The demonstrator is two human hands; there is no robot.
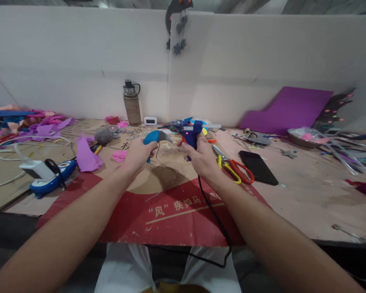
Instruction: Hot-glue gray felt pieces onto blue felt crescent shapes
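My left hand (142,154) pinches a curved felt piece (154,137), blue with a grey tip, held above the work surface. A thin dark strand hangs below the piece. In my right hand (201,156) is a blue hot glue gun (192,133), its red light lit and its nozzle pointing left toward the felt piece. The black cord (212,207) of the gun runs down over the table's front edge. A gap remains between nozzle and felt. Beneath both hands lies a red and tan paper sheet (171,228) with printed characters.
Scissors with red and yellow handles (245,173) and a black phone (259,167) lie right of my right hand. A bottle (132,106) and small clock (150,121) stand behind. At left are a blue power strip (61,179), grey yarn (104,136) and felt scraps (49,131). Purple felt (288,110) leans at right.
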